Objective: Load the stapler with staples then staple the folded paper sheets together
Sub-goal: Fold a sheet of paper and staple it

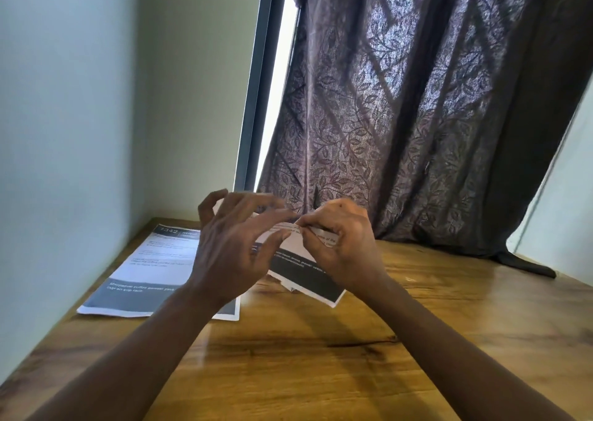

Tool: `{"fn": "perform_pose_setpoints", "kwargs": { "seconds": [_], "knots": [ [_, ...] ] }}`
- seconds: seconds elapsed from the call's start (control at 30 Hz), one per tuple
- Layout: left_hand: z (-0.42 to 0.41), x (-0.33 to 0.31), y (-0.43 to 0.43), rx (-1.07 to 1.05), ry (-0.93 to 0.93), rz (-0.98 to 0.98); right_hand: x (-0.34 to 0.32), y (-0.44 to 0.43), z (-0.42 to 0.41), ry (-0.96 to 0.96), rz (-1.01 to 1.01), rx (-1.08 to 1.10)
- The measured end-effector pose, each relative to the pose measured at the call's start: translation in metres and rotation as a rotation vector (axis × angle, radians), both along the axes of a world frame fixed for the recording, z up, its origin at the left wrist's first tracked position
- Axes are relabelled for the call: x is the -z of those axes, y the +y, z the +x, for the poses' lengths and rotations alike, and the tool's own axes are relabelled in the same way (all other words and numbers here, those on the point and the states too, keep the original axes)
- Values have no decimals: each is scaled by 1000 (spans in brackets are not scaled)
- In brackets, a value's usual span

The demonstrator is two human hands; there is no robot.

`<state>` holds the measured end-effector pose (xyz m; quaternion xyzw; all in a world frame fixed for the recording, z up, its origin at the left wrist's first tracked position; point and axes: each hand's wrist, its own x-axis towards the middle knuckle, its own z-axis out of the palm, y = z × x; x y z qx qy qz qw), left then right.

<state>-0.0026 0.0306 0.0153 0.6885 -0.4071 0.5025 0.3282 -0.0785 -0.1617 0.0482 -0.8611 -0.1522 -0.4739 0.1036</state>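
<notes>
A folded printed paper sheet (pixel 305 276), white with a dark band, is held up above the wooden table. My right hand (pixel 340 244) pinches its upper edge between thumb and fingers. My left hand (pixel 234 244) is beside it on the left, blurred, fingers spread and touching the sheet near the fold; whether it grips the sheet is unclear. A second printed sheet (pixel 150 273) lies flat on the table at the left, partly covered by my left wrist. No stapler or staples are in view.
The wooden table (pixel 321 356) runs up to a pale wall on the left. A dark patterned curtain (pixel 417 115) hangs behind the hands, its hem resting on the table at the back right. A window frame (pixel 256 99) stands beside the curtain.
</notes>
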Motion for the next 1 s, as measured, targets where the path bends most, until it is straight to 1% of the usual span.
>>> {"fn": "perform_pose_setpoints", "kwargs": {
  "seconds": [0.1,0.27,0.43,0.53,0.67,0.8,0.83,0.9,1.0],
  "knots": [
    [3,3,1,4,-34,-3,3,6,1,21,-8,-15],
    [6,7,2,-78,-60,104,11,-2,-7,19,45,-29],
    [12,6,6,-88,-47,83,15,-35,-20,-7,123,-3],
    [14,8,5,-86,-37,62,18,-54,-29,-31,126,54],
    [11,14,-1,-63,-23,70,24,-63,-35,-37,56,154],
    [14,17,4,-117,-19,45,24,-75,-38,-154,142,224],
    [15,17,6,-140,-15,31,25,-77,-40,-178,137,250],
    [16,17,7,-169,-33,16,28,-67,-40,-187,30,261],
    [9,19,-3,-140,-116,62,32,-37,-33,-132,-245,243]
  ]
}}
